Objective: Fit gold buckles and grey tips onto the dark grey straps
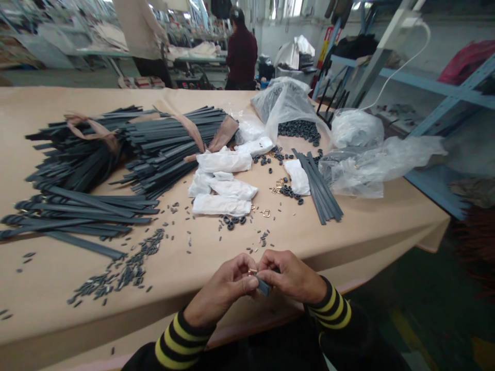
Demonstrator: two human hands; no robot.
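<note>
At the table's front edge, my left hand (236, 278) and my right hand (288, 273) meet with fingers pinched. Between them is the end of a dark grey strap (263, 286), with a small gold buckle (252, 271) at its tip. My left fingers close around the buckle, and my right thumb and fingers press on the strap beside it. Much of the strap is hidden by the hands. Just beyond lie small dark pieces (264, 237), several dark loops (232, 222) and a loose gold buckle (265, 213).
Bundled dark straps (174, 139) and loose finished-looking straps (88, 211) cover the left side. White wrapped packets (222, 204) lie mid-table. A plastic bag (297, 108) spills dark loops, near more straps (319, 190). Two people stand beyond the table; blue shelving (436, 87) is at right.
</note>
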